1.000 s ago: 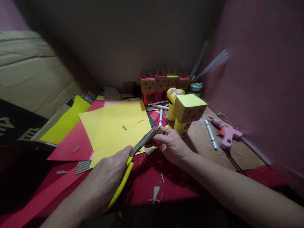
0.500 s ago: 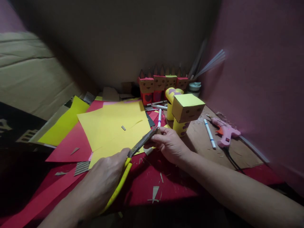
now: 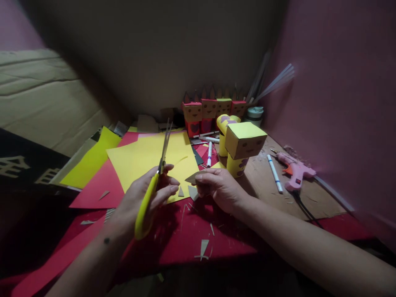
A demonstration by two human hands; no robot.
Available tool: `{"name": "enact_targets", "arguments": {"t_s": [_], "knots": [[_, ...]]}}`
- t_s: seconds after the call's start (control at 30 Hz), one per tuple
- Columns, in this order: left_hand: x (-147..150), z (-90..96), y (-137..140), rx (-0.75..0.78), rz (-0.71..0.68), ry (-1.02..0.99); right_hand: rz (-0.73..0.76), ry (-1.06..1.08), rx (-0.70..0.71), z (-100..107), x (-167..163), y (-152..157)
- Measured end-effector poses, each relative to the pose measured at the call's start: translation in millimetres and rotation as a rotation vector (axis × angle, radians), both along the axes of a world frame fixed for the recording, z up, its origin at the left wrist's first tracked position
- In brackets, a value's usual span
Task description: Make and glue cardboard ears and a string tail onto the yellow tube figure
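- A carton (image 3: 49, 95) stands past the left edge of the surface (image 3: 167, 247), cut off by the view; its black band bears large pale characters, the 1st looking like "全", the next only partly legible.
- A red paper strip (image 3: 62, 255) runs toward the near left corner, its end in shadow.
- A bright yellow sheet (image 3: 93, 159) and a red sheet (image 3: 95, 181) lie toward the left edge, partly covering each other.
- The left hand (image 3: 154, 187) holds yellow-handled scissors (image 3: 153, 183), blades upward and almost closed; its fingers are loosely curled, tips apart, and how they sit in the loops is hidden.
- Yellow paper (image 3: 148, 152) lies behind, partly hidden by that hand.
- The right hand (image 3: 218, 185) pinches a pointed cardboard piece (image 3: 192, 178) above the middle of the surface; the piece's wide end is hidden by the fingers.
- Pale scraps (image 3: 204, 247) lie by the near edge.
- 4 dim box-headed figures (image 3: 210, 109) line the far edge.
- A yellow figure (image 3: 246, 140) stands right of centre.
- Near the right edge are a blue-banded marker (image 3: 274, 173), any print unreadable, and a pink glue gun (image 3: 297, 169).
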State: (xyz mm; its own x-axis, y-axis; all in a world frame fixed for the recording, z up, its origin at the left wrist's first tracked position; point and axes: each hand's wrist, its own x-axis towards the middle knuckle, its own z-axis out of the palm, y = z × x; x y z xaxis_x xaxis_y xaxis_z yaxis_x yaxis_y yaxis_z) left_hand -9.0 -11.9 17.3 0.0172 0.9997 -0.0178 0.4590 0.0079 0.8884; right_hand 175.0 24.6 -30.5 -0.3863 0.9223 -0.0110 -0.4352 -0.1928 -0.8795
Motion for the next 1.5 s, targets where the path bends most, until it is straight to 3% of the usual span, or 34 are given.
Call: {"name": "enact_targets", "arguments": {"t_s": [0.2,0.33,0.5,0.63,0.83,1.03,1.27,1.5], "knots": [[8.7,-11.0,17.5,0.032,-0.145,-0.256,0.027,-0.022,0.065,-3.9,1.0,1.2],[5.1,-12.0,24.7,0.044,-0.146,-0.254,0.040,-0.024,0.051,-3.7,1.0,3.1],[5.8,3.1,28.1,-0.021,-0.201,-0.179,0.027,-0.068,0.015,4.8,2.4,2.7],[13.3,9.1,28.9,0.006,-0.153,-0.173,0.037,-0.113,0.033,9.7,2.0,-0.1],[8.5,-5.4,26.4,0.063,-0.040,-0.254,-0.015,-0.052,0.061,5.7,0.9,0.6],[12.3,-6.7,12.6,-0.019,-0.071,-0.249,-0.010,0.002,0.040,1.6,1.0,2.7],[18.5,-4.0,11.1,-0.012,-0.037,-0.222,0.019,0.035,-0.031,3.4,1.5,5.0],[22.2,-7.8,10.1,-0.015,-0.030,-0.128,0.034,-0.046,0.038,1.1,0.1,5.5]]}}
